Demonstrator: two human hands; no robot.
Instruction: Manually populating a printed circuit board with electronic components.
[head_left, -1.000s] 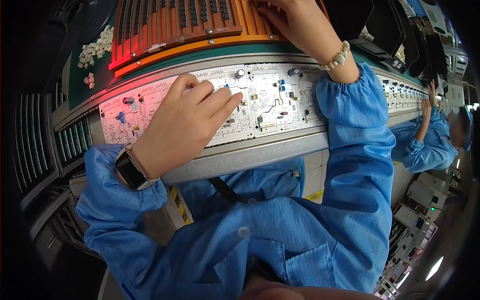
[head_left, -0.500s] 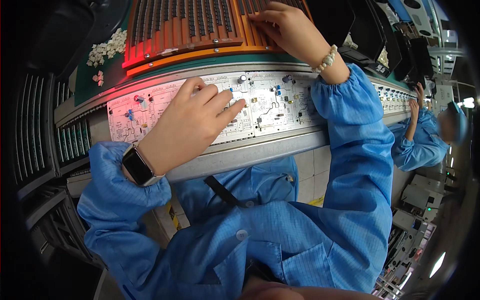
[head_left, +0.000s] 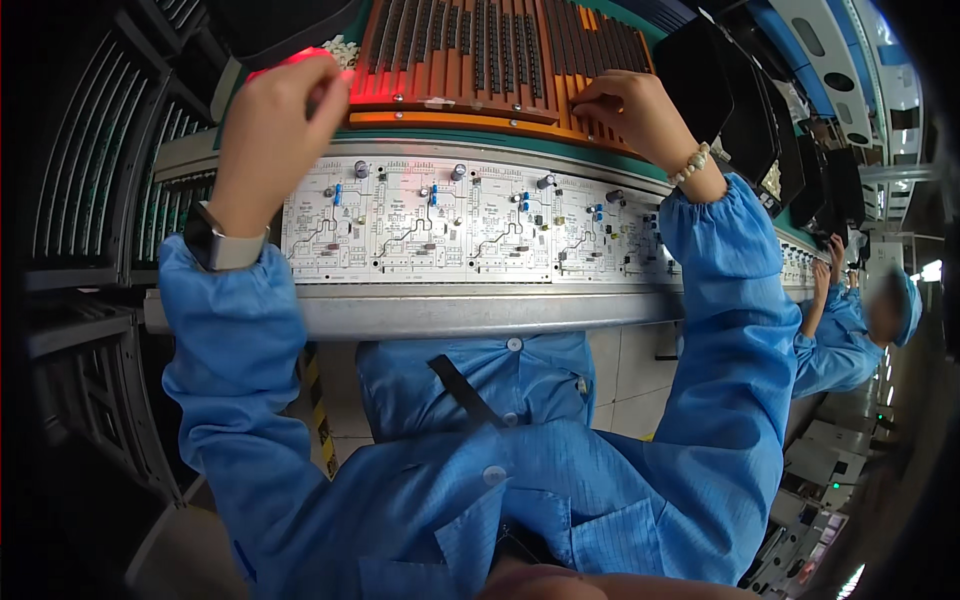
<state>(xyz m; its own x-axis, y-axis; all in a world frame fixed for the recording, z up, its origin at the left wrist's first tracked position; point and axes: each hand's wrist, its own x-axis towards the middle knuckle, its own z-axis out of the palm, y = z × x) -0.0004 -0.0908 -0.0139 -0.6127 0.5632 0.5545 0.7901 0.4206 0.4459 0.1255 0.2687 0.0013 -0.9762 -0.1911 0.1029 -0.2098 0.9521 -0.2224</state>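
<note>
My left hand point(head_left: 275, 135), a watch at its wrist, is raised at the far left edge of the bench, in red light. Its fingers curl together beside a pile of small white parts point(head_left: 343, 50); whatever they hold is hidden. Over the orange slotted rack point(head_left: 565, 88), my right hand point(head_left: 640, 108) has its fingertips pinched together at the lower ends of the slots. Anything between them is too small to make out. Below both hands lies a row of white circuit boards point(head_left: 420, 235) carrying capacitors and small blue parts.
Rows of black components point(head_left: 490, 50) fill the brown rack beside the orange one. Black bins point(head_left: 740, 110) stand at the right. Upright board racks point(head_left: 85, 170) are on the left. A metal rail point(head_left: 480, 312) runs along the front. A co-worker point(head_left: 850, 330) works farther right.
My left hand has moved from above the boards up and left to the white parts. My right hand stays at the orange rack. The view has shifted, and more boards show.
</note>
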